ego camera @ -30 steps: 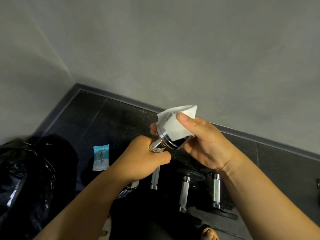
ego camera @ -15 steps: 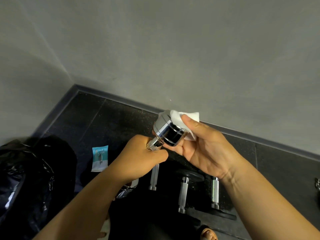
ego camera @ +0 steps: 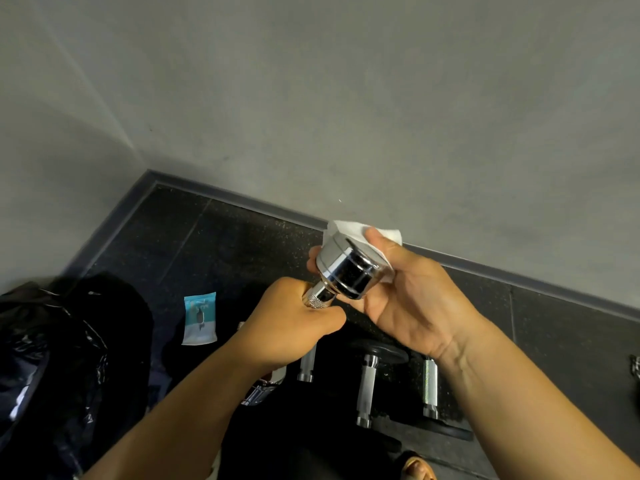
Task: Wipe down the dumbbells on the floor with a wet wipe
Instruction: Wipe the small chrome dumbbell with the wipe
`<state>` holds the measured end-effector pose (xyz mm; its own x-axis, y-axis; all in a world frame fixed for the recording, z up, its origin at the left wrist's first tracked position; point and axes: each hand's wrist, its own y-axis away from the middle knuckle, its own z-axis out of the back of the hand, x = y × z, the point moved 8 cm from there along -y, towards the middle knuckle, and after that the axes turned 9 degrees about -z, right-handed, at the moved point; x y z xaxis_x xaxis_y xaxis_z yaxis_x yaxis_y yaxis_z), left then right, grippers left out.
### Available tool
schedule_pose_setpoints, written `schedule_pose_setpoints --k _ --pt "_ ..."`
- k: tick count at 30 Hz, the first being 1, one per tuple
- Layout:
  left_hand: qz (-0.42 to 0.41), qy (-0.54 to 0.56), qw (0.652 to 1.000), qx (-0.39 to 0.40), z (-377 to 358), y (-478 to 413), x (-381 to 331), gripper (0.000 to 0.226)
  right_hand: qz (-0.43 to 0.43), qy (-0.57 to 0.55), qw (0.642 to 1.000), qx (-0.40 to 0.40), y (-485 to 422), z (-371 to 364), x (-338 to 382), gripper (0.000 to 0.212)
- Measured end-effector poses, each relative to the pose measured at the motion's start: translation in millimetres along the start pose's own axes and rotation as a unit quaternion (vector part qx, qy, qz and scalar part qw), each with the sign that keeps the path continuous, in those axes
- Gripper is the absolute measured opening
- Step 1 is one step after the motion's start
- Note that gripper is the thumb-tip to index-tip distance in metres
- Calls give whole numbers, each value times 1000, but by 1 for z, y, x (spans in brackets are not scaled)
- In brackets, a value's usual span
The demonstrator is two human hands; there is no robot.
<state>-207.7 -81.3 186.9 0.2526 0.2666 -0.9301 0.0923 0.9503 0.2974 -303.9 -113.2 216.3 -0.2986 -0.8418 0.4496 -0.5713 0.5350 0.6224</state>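
Chrome dumbbell (ego camera: 349, 273), raised off the floor (ego camera: 207, 237) in front of you, its round head tilted up and away. Your left hand (ego camera: 294, 323) is closed in a fist round the knurled handle (ego camera: 316, 299), just below the head. Your right hand (ego camera: 415, 299) cups the head from the right. Its thumb lies across the top and presses the white wet wipe (ego camera: 349, 230) against the far face, and the fingers curl round behind, mostly hidden.

A second ago the wipe covered the near side of the head. Now it has slid round to the back, and the shiny side band faces you bare. This suggests the near side has had its pass and the far face is being cleaned, with the rest of the bar probably still to do.

Below the dumbbell, other dumbbells (ego camera: 367, 386) lie side by side on the dark speckled floor, none of them in hand. To the left of the dumbbell lies a small blue-and-white wipe packet (ego camera: 200, 318), and further left a crumpled black plastic bag (ego camera: 45, 358). Behind the dumbbell, a grey wall (ego camera: 346, 98) meets the floor.
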Motion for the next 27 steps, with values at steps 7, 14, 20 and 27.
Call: schedule_pose_setpoints --k 7,14,20,27 --pt "-4 -22 1000 -8 4 -1 1 29 29 130 991 -15 1 -9 6 54" --pt "3 2 1000 -23 -2 -2 3 42 -24 66 997 -22 -15 -5 4 43" --pt "14 34 998 -47 2 -2 7 43 -2 -19 1000 -1 -9 -1 -8 48" --pt "3 12 999 -35 5 -1 6 39 34 49 997 -49 -13 -4 -6 54"
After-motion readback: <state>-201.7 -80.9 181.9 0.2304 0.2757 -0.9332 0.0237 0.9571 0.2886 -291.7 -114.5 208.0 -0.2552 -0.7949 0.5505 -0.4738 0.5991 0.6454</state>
